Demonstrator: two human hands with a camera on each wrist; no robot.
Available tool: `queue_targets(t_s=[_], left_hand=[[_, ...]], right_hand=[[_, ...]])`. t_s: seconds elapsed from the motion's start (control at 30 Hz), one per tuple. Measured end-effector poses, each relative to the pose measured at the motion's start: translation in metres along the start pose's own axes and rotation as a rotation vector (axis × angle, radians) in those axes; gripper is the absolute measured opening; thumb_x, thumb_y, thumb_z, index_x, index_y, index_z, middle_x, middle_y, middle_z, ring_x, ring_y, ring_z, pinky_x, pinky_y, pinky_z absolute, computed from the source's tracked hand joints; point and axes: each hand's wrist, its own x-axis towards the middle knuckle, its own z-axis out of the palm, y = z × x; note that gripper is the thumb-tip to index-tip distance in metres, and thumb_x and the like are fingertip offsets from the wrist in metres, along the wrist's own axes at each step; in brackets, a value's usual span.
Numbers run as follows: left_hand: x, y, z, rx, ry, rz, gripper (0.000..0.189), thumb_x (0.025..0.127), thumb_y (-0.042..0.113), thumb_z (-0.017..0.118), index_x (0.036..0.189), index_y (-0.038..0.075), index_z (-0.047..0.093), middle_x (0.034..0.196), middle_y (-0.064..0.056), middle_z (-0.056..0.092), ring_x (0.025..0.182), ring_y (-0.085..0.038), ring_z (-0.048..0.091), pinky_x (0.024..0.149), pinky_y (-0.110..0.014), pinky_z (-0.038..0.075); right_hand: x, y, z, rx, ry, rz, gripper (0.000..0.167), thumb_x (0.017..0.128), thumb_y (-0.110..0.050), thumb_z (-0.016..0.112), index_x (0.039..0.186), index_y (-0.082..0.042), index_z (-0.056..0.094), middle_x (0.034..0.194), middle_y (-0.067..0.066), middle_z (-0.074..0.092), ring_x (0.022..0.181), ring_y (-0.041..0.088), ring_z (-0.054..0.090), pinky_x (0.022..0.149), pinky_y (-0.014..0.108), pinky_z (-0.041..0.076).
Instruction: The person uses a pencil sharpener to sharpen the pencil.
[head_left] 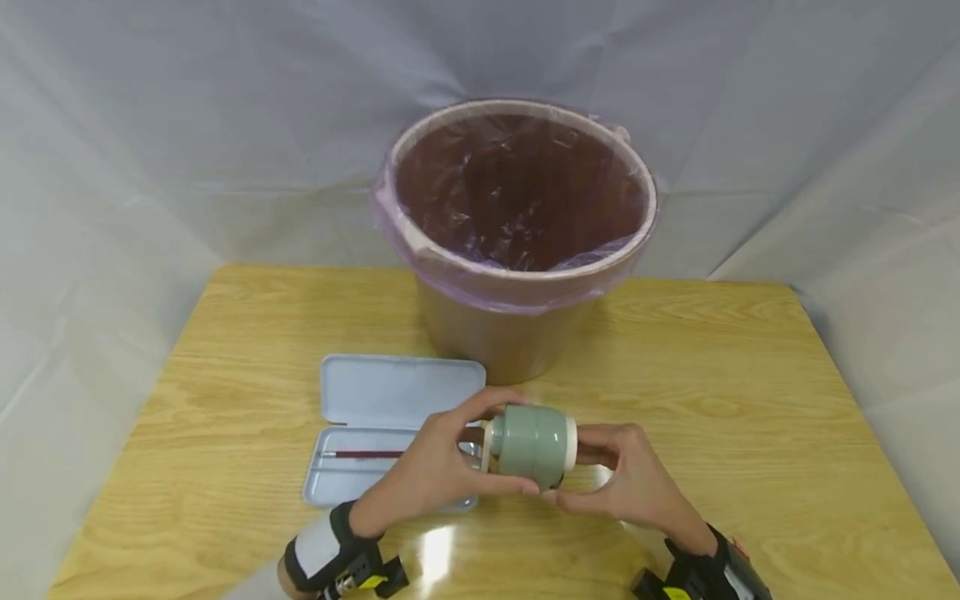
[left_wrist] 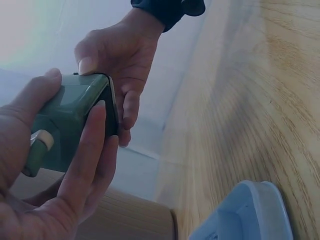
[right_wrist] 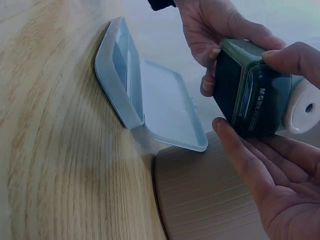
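Note:
A green crank pencil sharpener with white ends is held above the table between both hands. My left hand grips it from the left, thumb and fingers on opposite sides. From the other end my right hand holds it near the white front. In the right wrist view the white round face shows a small pencil hole, and the right thumb lies on the green body. A small green crank handle sticks out in the left wrist view. Part of the sharpener is hidden by fingers.
A pale blue pencil case lies unfolded on the wooden table, left of and beneath the left hand. It contains a dark red pencil. Behind stands a large brown bin lined with a purple plastic bag.

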Motion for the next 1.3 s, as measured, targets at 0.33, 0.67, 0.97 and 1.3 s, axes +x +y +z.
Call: queue_targets(t_s=[0.33, 0.67, 0.97, 1.3], left_hand=[[-0.008, -0.001, -0.021, -0.028, 0.049, -0.067, 0.079, 0.072, 0.027, 0.093, 0.139, 0.033, 0.053, 0.134, 0.000, 0.065, 0.109, -0.019, 0.069, 0.090, -0.034, 0.059], [-0.012, -0.005, -0.027, -0.185, 0.098, -0.089, 0.084, 0.074, 0.012, 0.091, 0.145, 0.020, 0.047, 0.133, -0.013, 0.061, 0.101, -0.030, 0.068, 0.076, -0.039, 0.062], [-0.017, -0.012, -0.023, -0.158, 0.116, -0.105, 0.081, 0.075, 0.016, 0.091, 0.143, 0.030, 0.048, 0.132, -0.006, 0.063, 0.102, -0.023, 0.068, 0.078, -0.036, 0.062], [-0.021, -0.018, -0.010, -0.106, 0.037, -0.029, 0.078, 0.074, 0.023, 0.091, 0.140, 0.031, 0.050, 0.127, -0.007, 0.065, 0.099, -0.018, 0.072, 0.082, -0.033, 0.061]], right_hand=[[-0.009, -0.001, -0.021, -0.030, 0.003, 0.135, 0.059, 0.077, -0.002, 0.085, 0.130, 0.009, 0.063, 0.126, 0.029, 0.067, 0.107, 0.011, 0.073, 0.090, 0.030, 0.058], [-0.006, -0.013, -0.044, -0.019, -0.010, -0.042, 0.066, 0.077, 0.013, 0.079, 0.139, 0.006, 0.057, 0.136, 0.020, 0.065, 0.120, 0.015, 0.068, 0.097, 0.032, 0.055], [0.011, -0.054, -0.083, 0.049, 0.059, -0.292, 0.075, 0.065, 0.034, 0.069, 0.136, 0.023, 0.047, 0.141, 0.017, 0.063, 0.122, 0.020, 0.067, 0.100, 0.029, 0.053], [0.070, -0.137, -0.122, 0.004, 0.258, -0.377, 0.068, 0.066, 0.034, 0.068, 0.131, 0.024, 0.051, 0.132, 0.026, 0.065, 0.117, 0.027, 0.069, 0.101, 0.031, 0.053]])
